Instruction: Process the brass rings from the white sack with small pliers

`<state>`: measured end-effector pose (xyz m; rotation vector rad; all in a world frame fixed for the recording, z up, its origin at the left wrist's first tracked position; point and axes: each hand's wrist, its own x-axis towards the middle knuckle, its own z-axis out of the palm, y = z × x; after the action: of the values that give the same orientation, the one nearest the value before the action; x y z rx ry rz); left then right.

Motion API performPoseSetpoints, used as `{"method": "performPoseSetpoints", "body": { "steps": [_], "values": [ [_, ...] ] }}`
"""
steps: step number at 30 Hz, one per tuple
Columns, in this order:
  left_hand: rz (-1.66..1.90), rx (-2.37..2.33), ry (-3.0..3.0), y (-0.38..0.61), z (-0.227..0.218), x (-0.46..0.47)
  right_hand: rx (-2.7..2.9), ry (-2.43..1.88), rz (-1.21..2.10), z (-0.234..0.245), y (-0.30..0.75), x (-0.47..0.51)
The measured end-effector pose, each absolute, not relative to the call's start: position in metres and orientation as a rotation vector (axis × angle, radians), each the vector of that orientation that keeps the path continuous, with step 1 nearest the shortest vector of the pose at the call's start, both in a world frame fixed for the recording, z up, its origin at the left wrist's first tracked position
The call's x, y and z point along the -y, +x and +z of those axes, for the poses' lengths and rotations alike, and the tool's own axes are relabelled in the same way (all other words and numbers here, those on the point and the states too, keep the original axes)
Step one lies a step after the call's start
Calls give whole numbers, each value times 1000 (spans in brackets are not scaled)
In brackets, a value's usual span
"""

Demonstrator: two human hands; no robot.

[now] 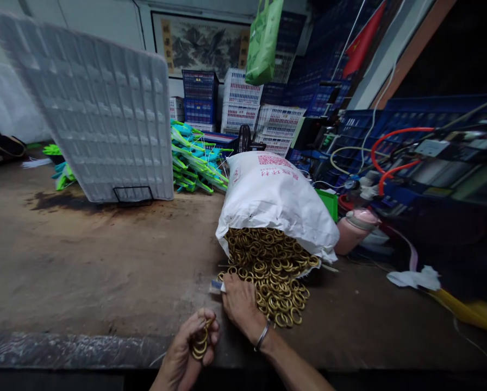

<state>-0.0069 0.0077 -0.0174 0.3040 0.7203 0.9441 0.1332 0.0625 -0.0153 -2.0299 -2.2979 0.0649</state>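
Note:
Several brass-coloured rings [200, 346] rest in my left hand [190, 342], its fingers curled round them, close to the table's front edge. My right hand [241, 304], with a metal bracelet at the wrist, is bent down at the left side of a heap of the same rings [282, 296]. Its fingers are drawn together and their undersides are hidden. A small blue and white piece [218, 286] shows at its fingertips; whether it is held or lies on the table is unclear. The heap spills from the open mouth of a white woven sack [272, 190] lying on its side.
A ribbed white plastic panel [117, 108] stands on the wooden table [84, 260] in a black wire stand [133, 195]. Behind it lie green and blue plastic pieces [197, 157]. A pink bottle [355, 231] stands right of the sack. Stacked crates [241, 103] fill the back.

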Motion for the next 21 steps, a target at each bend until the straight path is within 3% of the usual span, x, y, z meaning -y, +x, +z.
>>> {"method": "performPoseSetpoints", "body": {
  "steps": [12, 21],
  "values": [
    [1008, -801, 347, -8, -25, -11, 2097, -1705, 482, -12, 160, -59],
    [1014, -1085, 722, 9, -21, -21, 1614, -1371, 1118, -7, 163, -58]
  ]
}}
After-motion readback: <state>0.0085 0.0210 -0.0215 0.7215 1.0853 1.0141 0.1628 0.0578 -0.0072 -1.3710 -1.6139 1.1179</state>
